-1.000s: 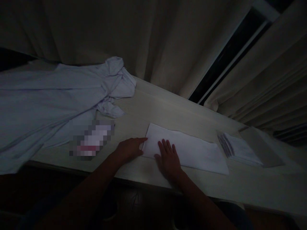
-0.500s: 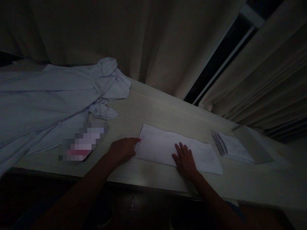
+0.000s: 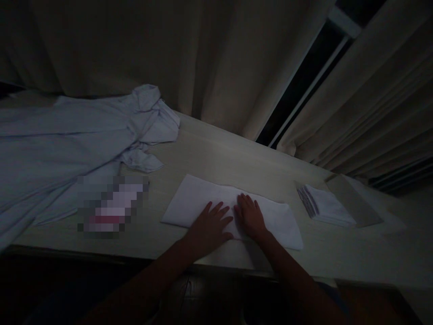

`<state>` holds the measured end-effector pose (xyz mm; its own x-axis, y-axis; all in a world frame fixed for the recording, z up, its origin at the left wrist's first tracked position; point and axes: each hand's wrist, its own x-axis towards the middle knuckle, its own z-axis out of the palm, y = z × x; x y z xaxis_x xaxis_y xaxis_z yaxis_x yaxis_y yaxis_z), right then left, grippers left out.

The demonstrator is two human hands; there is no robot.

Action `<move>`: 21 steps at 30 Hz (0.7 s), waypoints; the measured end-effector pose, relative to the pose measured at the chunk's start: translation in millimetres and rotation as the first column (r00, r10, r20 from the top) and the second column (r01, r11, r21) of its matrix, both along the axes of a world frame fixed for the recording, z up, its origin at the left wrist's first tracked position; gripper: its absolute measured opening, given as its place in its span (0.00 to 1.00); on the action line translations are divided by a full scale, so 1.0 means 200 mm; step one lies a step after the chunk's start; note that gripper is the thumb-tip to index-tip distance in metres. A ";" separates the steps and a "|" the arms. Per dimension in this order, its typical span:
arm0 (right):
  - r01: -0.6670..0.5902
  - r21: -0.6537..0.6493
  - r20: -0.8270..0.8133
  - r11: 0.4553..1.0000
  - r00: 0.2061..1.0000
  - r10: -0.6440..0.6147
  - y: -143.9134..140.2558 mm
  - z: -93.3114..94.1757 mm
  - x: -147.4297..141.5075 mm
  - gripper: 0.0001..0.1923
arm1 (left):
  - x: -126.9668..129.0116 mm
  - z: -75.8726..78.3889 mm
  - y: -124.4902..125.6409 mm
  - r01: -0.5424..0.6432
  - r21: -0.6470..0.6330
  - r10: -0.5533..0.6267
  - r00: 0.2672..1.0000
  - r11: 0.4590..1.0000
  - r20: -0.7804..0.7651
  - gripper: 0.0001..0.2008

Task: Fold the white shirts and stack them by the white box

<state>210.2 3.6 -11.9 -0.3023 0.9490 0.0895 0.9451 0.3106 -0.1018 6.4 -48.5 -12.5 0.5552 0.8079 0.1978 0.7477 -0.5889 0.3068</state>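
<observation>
My left hand (image 3: 209,225) flat, fingers spread, palm down on folded white cloth (image 3: 270,216); right hand (image 3: 249,216) likewise flat beside it, gripping nothing. Cloth: long soft rectangle, lower centre of frame, long axis from centre-left down to right. Pale wood-grain table (image 3: 216,158). Crumpled light shirt (image 3: 67,140) upper left; stack of folded cloths (image 3: 326,206) right.

a pale wooden table (image 3: 219,158) is dimly lit; beige curtains (image 3: 152,58) are drawn behind, parted at a dark window (image 3: 297,85).
</observation>
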 end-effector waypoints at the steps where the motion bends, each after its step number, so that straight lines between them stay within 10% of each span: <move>1: -0.009 -0.018 0.004 1.000 1.000 0.009 0.04 0.00 0.01 0.28 | 0.01 -0.02 0.00 0.006 0.008 -0.006 1.000 1.000 0.003 0.27; 11: 0.018 -0.037 -0.087 0.999 0.996 -0.021 0.16 -0.04 0.03 0.29 | -0.01 -0.10 0.08 -0.210 0.086 0.215 0.975 0.974 -0.048 0.24; 21: -0.123 0.033 -0.013 0.992 0.992 0.124 -0.18 -0.03 -0.04 0.29 | 0.00 -0.07 0.08 -0.226 0.049 0.229 0.971 0.973 -0.064 0.24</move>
<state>202.0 -33.0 -17.7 -0.4152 0.9011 0.1248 0.8978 0.4280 -0.1040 7.0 -33.4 -27.3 0.3715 0.9063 0.2013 0.8820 -0.4122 0.2285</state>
